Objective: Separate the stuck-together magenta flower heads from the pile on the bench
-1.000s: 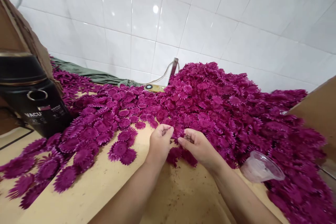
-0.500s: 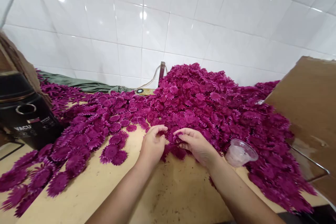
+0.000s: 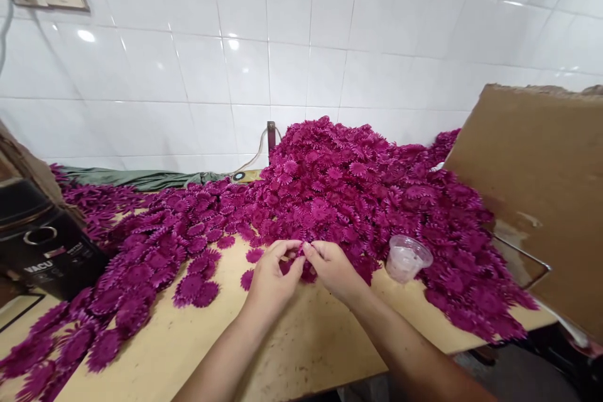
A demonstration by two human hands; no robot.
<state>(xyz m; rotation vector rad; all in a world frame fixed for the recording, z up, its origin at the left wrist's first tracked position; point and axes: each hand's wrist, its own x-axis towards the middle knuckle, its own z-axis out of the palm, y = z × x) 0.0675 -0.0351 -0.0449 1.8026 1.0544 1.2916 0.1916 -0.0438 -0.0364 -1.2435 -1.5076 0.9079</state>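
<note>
My left hand [image 3: 272,276] and my right hand [image 3: 333,269] meet fingertip to fingertip at the near edge of a large magenta heap. Both are closed in a pinch on a small magenta fabric flower [image 3: 300,252], mostly hidden by the fingers. The heap [image 3: 330,182] behind them is made of many flat, round artificial flower pieces with fringed edges. Right of my right hand stands a clear plastic cup [image 3: 407,257] with whitish stuff in it, its contents hard to make out.
More flower pieces [image 3: 141,257] spread leftward over the pale wooden table [image 3: 188,352]. A black box [image 3: 47,245] stands at the left, and a large cardboard sheet [image 3: 541,195] leans at the right. Green cloth [image 3: 141,179] lies along the tiled wall [image 3: 292,69].
My hands have come together, and the right fingertips now touch the left ones at the flower. The view has shifted, so the wall socket shows at upper left.
</note>
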